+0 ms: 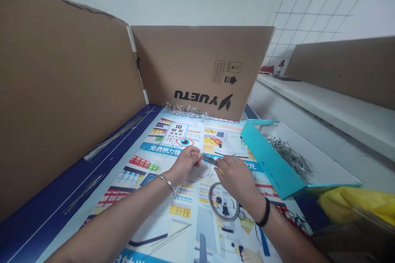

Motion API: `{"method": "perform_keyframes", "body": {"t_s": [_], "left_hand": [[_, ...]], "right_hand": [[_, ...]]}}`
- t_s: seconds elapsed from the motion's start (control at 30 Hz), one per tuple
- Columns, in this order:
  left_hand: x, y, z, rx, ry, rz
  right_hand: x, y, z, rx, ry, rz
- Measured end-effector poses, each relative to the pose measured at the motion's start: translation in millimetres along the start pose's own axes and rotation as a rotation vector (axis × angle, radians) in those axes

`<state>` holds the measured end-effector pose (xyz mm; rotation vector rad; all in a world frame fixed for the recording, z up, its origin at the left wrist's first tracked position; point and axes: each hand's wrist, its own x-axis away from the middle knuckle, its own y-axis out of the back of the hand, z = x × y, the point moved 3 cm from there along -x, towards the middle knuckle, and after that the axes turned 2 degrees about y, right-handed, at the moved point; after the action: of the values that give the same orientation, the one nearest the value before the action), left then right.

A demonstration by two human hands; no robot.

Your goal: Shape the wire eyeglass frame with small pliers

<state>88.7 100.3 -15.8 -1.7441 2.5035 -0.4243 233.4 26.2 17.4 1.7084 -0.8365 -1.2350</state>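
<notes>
Above the middle of the printed table cover, my left hand [189,158] is closed in a pinch on what looks like a thin wire, mostly hidden by the fingers. My right hand [234,174] is wrapped around a pair of pliers [210,160], a bit of yellow handle showing. Their dark jaws point left and reach the left fingertips. Just below the right hand lies a round coil of wire [210,201]. Several straight thin wires [169,240] rest on the cover nearer to me.
A teal box [268,164] at right holds a heap of bent wire pieces [291,158]. Cardboard panels stand at left [64,82] and at the back [185,61]. Wire bits [185,108] lie along the back panel. More wires [112,139] lie at left. Yellow cloth [354,203] sits at lower right.
</notes>
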Motion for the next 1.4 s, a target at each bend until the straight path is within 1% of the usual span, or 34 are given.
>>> {"method": "perform_keyframes", "body": {"t_s": [0.33,0.83,1.03,1.17,1.23,1.27,1.33,1.4], "left_hand": [[-1,1.0,0,-0.025,-0.034,0.032],[-1,0.5,-1,-0.055,-0.035,0.012],[-3,1.9,0,-0.137,-0.029,0.022],[-7,5.6,2,-0.154,-0.032,0.009],[-9,7.5,3,-0.170,-0.014,0.008],[-10,8.3,4,-0.177,-0.005,0.010],[-11,9.3,5,-0.181,0.000,0.023],[-12,9.7,6,-0.184,-0.014,0.051]], "right_hand": [[1,-3,0,-0.006,-0.008,0.018],[2,-3,3,0.001,-0.039,0.049],[0,4,3,0.007,-0.005,0.064],[0,17,-5,0.007,0.111,0.063],[1,23,-11,-0.042,0.231,0.060],[1,25,-16,-0.064,0.239,0.037],[2,27,-25,-0.067,0.170,-0.039],[2,25,-31,-0.041,0.117,-0.064]]}}
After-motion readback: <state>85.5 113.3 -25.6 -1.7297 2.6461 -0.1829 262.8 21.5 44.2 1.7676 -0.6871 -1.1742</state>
